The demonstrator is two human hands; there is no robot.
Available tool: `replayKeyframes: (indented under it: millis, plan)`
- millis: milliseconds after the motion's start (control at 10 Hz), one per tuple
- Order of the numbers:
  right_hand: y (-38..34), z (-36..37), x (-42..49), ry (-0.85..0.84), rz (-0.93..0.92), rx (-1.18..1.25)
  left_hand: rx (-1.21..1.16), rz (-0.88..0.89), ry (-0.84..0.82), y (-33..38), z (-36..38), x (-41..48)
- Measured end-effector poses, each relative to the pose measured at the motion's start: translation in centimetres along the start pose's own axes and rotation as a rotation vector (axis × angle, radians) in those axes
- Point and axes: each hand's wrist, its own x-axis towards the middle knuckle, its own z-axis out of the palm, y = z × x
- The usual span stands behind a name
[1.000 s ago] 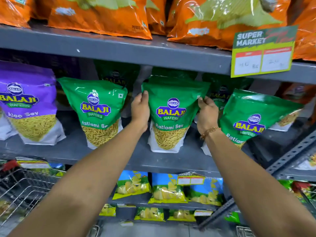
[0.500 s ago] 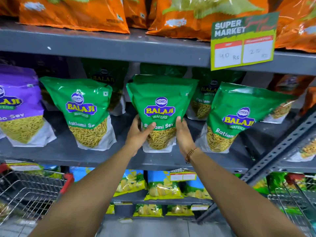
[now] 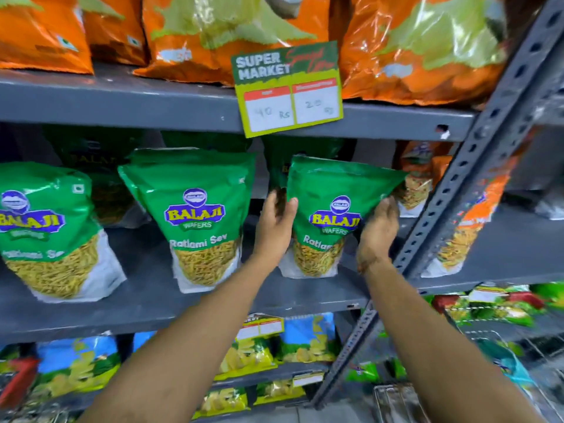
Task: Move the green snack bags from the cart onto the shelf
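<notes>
Three green Balaji Ratlami Sev bags stand in the front row of the grey middle shelf [image 3: 305, 297]. My left hand [image 3: 276, 222] presses the left edge of the rightmost green bag [image 3: 338, 193], and my right hand [image 3: 377, 228] holds its right edge. That bag stands upright, its top leaning right. The middle green bag [image 3: 195, 215] and the left green bag [image 3: 45, 227] stand untouched. More green bags sit in shadow behind them. A wire cart corner [image 3: 396, 401] shows at the bottom right.
Orange snack bags [image 3: 421, 47] fill the shelf above, with a green price card [image 3: 288, 90] hanging from its edge. A slotted grey upright [image 3: 476, 166] runs diagonally just right of my right hand. Orange bags [image 3: 418, 175] stand beyond it. Yellow and blue bags lie on the lower shelves.
Both hands left the middle green bag and moved right to the rightmost one, now gripping its sides. The view has shifted right as well.
</notes>
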Motion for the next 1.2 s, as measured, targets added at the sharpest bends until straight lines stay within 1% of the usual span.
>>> replayKeyframes:
  millis: [100, 200, 300, 400, 500, 600, 700, 800, 900, 1000, 1100, 1200]
  plan:
    - [-1.9, 1.0, 2.0, -0.063, -0.006, 0.019, -0.142, -0.048, 0.007, 1.2, 0.9, 2.4]
    - [-2.9, 1.5, 3.6, -0.173, 0.12, 0.213, -0.186, -0.028, 0.089, 1.0, 0.8, 3.8]
    - [-2.4, 1.3, 4.3, -0.264, 0.233, 0.386, -0.161, 0.012, 0.081, 0.3, 0.7, 3.9]
    - [-1.1, -0.2, 4.3, -0.298, 0.325, 0.403, -0.148, 0.009, 0.021, -0.1, 0.7, 3.3]
    - [1.6, -1.7, 2.5, -0.296, 0.416, 0.333, -0.11, -0.04, -0.063, -1.4, 0.5, 2.1]
    - [6.2, -2.6, -1.4, -0.266, 0.544, 0.177, 0.135, -0.216, -0.243, -4.1, 0.5, -0.9]
    - [7.1, -2.0, -2.0, -0.234, 0.573, 0.104, 0.163, -0.285, -0.229, -5.2, 0.6, -1.4]
    - [6.9, -1.2, -1.3, -0.243, 0.584, 0.055, 0.105, -0.33, -0.205, -4.9, 0.3, -0.6]
    - [7.4, -1.2, -1.4, -0.258, 0.57, 0.019, 0.108, -0.328, -0.235, -4.8, 0.3, -0.6]
    - [6.6, -0.7, -1.6, -0.192, 0.542, -0.04, 0.132, -0.335, -0.274, -4.5, -0.1, -0.8]
    - [6.0, -0.2, -1.6, -0.048, 0.509, -0.185, 0.216, -0.311, -0.244, -3.9, -0.6, -1.5]
    - [5.8, -0.8, -5.4, 0.086, 0.495, -0.43, 0.324, -0.086, -0.087, -3.1, -2.6, -4.5]
